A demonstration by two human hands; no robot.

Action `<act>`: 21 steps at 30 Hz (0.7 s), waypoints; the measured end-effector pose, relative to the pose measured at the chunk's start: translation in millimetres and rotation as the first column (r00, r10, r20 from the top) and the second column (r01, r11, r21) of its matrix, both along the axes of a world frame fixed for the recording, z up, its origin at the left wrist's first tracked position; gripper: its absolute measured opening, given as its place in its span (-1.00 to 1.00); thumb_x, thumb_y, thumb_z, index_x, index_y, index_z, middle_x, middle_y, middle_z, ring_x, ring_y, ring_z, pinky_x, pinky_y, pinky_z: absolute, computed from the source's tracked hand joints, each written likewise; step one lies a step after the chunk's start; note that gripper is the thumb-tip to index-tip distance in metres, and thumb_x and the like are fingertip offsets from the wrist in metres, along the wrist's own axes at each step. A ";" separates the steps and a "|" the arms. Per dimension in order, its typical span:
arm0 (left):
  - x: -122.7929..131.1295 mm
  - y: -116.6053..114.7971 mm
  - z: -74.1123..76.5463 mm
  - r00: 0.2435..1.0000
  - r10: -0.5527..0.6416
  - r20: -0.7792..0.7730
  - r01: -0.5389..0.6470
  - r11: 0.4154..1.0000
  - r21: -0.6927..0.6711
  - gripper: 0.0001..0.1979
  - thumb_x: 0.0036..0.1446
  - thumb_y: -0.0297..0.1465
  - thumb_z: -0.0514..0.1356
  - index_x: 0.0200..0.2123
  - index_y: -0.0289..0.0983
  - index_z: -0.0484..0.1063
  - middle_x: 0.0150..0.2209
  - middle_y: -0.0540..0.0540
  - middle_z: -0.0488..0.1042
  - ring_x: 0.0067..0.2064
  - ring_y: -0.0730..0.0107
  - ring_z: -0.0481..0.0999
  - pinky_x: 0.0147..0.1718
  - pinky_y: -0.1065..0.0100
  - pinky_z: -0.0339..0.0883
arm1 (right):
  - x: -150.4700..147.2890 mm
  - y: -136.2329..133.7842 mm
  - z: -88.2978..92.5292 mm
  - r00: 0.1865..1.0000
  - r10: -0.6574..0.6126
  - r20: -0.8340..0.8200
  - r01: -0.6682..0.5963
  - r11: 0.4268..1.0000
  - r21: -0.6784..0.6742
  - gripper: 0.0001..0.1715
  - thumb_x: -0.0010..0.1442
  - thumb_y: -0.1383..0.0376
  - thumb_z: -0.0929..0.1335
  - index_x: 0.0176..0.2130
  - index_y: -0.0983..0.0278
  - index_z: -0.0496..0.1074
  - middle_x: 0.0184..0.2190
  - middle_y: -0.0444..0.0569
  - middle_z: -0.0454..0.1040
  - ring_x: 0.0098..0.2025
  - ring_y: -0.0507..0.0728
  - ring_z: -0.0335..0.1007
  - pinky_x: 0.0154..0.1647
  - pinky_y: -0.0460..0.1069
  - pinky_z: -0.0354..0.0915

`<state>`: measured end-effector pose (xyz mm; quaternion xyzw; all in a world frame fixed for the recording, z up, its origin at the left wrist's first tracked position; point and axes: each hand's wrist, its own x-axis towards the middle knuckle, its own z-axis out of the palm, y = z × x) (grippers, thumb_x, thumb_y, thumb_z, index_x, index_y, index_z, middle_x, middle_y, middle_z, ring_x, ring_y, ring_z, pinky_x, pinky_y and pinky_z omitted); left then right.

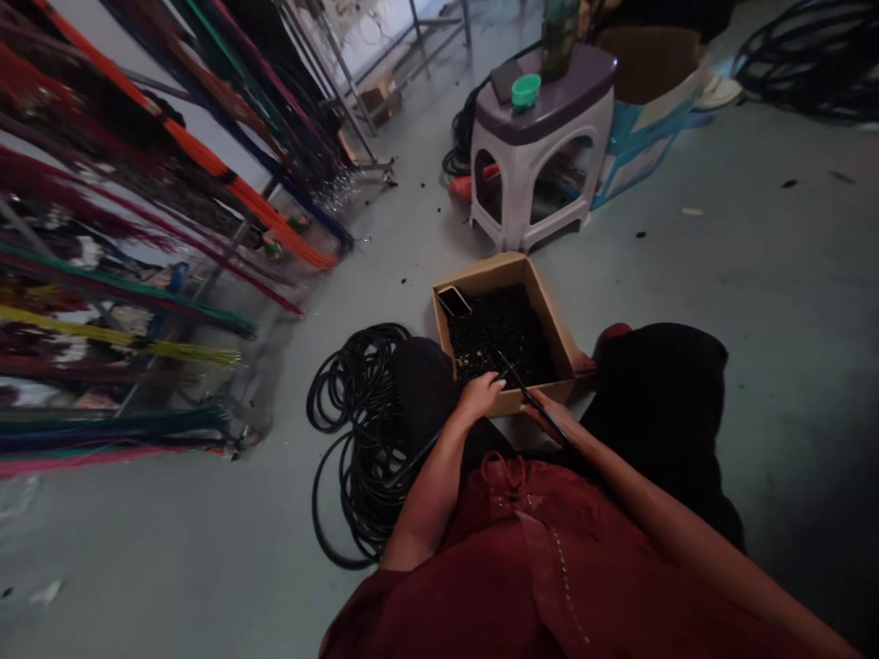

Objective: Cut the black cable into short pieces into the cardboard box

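I sit on the floor with a cardboard box (551,316) between my knees, filled with small black pieces. My left hand (481,394) rests at the box's near edge, fingers curled on a black cable that runs back to the coil (357,430) on my left. My right hand (542,414) is closed on a thin dark tool, scissors or cutters, whose tip points into the box. A phone (454,300) lies in the box's far left corner.
A plastic stool (542,137) with a green lid (526,90) and a bottle stands beyond the box. Racks of coloured cable bundles (171,183) fill the left side. More black cable (810,55) lies at the far right, near a blue-and-white carton (638,137).
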<state>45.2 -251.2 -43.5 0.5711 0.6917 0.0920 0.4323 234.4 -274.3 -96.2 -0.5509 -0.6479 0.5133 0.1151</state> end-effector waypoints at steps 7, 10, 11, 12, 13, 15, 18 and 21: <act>0.5 -1.8 -1.8 0.997 -0.074 -0.027 0.075 0.996 0.056 -0.58 0.23 -0.28 0.00 0.09 -0.30 0.36 -0.13 -0.14 0.55 -0.11 0.34 0.51 -0.08 0.39 0.31 | 1.0 -0.2 -6.7 0.998 0.020 0.053 -0.022 0.999 0.043 -0.61 0.14 0.18 0.23 -0.04 0.21 0.35 -0.21 0.02 0.55 -0.15 0.24 0.47 -0.23 0.00 0.28; 1.2 -2.3 0.9 0.995 -0.091 -0.051 0.095 0.993 0.070 -0.57 0.24 -0.27 -0.02 0.09 -0.31 0.36 -0.06 -0.16 0.53 -0.05 0.32 0.49 -0.04 0.38 0.30 | 0.2 -0.7 -6.6 0.997 0.018 0.071 -0.022 0.998 0.050 -0.64 0.13 0.20 0.22 -0.08 0.21 0.37 -0.25 0.01 0.55 -0.18 0.24 0.48 -0.25 -0.01 0.27; 1.2 -2.5 1.9 0.993 -0.100 -0.058 0.104 0.992 0.073 -0.58 0.24 -0.27 -0.02 0.08 -0.30 0.37 -0.05 -0.16 0.52 -0.04 0.31 0.49 -0.04 0.38 0.30 | -0.1 -0.8 -6.3 0.997 0.018 0.074 -0.022 0.998 0.052 -0.65 0.13 0.20 0.21 -0.10 0.21 0.37 -0.26 0.01 0.55 -0.19 0.24 0.48 -0.25 -0.01 0.27; 1.2 -2.7 2.9 0.992 -0.108 -0.065 0.113 0.991 0.075 -0.58 0.24 -0.27 -0.03 0.07 -0.29 0.38 -0.04 -0.15 0.52 -0.04 0.31 0.49 -0.04 0.37 0.30 | -0.5 -0.9 -5.9 0.997 0.017 0.078 -0.022 0.998 0.052 -0.66 0.13 0.20 0.21 -0.12 0.22 0.37 -0.28 0.01 0.55 -0.20 0.24 0.48 -0.25 -0.01 0.27; 1.0 -3.1 3.7 0.990 -0.117 -0.072 0.123 0.989 0.077 -0.59 0.24 -0.27 -0.03 0.07 -0.27 0.38 -0.05 -0.14 0.52 -0.04 0.30 0.49 -0.04 0.37 0.30 | -0.8 -0.9 -5.5 0.997 0.018 0.080 -0.022 0.998 0.053 -0.66 0.12 0.20 0.20 -0.13 0.22 0.38 -0.29 0.01 0.55 -0.22 0.24 0.48 -0.26 0.00 0.27; 0.7 -3.7 4.9 0.988 -0.133 -0.085 0.140 0.987 0.080 -0.59 0.25 -0.26 -0.05 0.06 -0.25 0.39 -0.05 -0.13 0.53 -0.04 0.30 0.50 -0.03 0.36 0.30 | -1.0 -0.7 -4.6 0.997 0.019 0.080 -0.024 0.998 0.054 -0.65 0.11 0.21 0.20 -0.13 0.22 0.38 -0.28 0.02 0.55 -0.21 0.24 0.48 -0.25 0.00 0.27; 0.5 -4.5 6.1 0.984 -0.142 -0.104 0.151 0.985 0.084 -0.58 0.25 -0.26 -0.05 0.07 -0.24 0.38 -0.02 -0.14 0.51 -0.02 0.28 0.49 -0.01 0.34 0.30 | -0.6 -0.5 -4.0 0.997 0.025 0.074 -0.028 0.998 0.049 -0.62 0.10 0.21 0.21 -0.09 0.21 0.37 -0.26 0.03 0.55 -0.16 0.26 0.48 -0.23 0.00 0.26; 0.9 -4.6 6.8 0.982 -0.146 -0.120 0.156 0.985 0.077 -0.58 0.25 -0.26 -0.05 0.10 -0.24 0.36 0.00 -0.14 0.50 0.00 0.27 0.48 0.00 0.33 0.30 | 0.0 -0.7 -4.1 0.998 0.026 0.062 -0.029 0.999 0.034 -0.61 0.12 0.19 0.21 -0.08 0.22 0.36 -0.26 0.04 0.55 -0.16 0.26 0.48 -0.22 0.01 0.27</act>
